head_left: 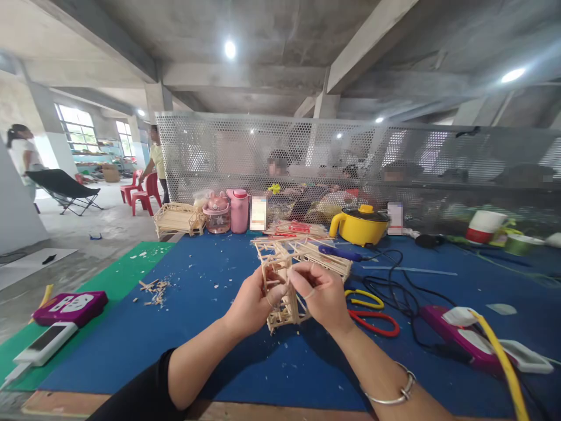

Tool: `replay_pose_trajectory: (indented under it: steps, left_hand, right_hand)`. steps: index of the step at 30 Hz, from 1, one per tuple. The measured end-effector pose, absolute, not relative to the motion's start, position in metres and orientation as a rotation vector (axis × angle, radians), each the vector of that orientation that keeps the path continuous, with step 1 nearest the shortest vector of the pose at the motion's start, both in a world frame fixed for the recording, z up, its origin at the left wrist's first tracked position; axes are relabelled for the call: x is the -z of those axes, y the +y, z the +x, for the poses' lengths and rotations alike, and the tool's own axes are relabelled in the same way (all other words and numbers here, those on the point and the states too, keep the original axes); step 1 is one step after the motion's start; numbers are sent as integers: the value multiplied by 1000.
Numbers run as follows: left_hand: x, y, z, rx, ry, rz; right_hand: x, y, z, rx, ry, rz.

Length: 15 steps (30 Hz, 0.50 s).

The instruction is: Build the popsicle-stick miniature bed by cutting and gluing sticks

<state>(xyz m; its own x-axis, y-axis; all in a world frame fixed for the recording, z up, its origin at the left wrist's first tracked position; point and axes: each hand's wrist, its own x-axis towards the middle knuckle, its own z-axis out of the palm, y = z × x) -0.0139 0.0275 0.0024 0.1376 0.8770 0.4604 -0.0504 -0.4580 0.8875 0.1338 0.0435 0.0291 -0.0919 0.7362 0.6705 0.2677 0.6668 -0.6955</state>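
Both hands (287, 298) grip a pale, open-lattice stick frame (284, 286).

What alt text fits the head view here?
Both hands, left hand and right hand, grip a small wooden stick frame above a blue mat; scissors and a yellow pot lie beyond.

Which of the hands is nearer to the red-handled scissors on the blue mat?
The right hand. It grips the wooden stick frame just left of the red-handled scissors. The left hand holds the frame's other side, farther away.
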Motion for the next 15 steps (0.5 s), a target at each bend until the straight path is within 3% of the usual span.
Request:
replay_pose_trajectory:
  steps: [5, 15]
  left_hand:
    - [-7, 29, -15, -1480, 735, 1481]
    - [-17, 46, -31, -1373, 583, 1115]
  right_hand:
    - [-36, 52, 140, -845, -1483, -801]
    - [-33, 45, 126, -754, -1478, -776]
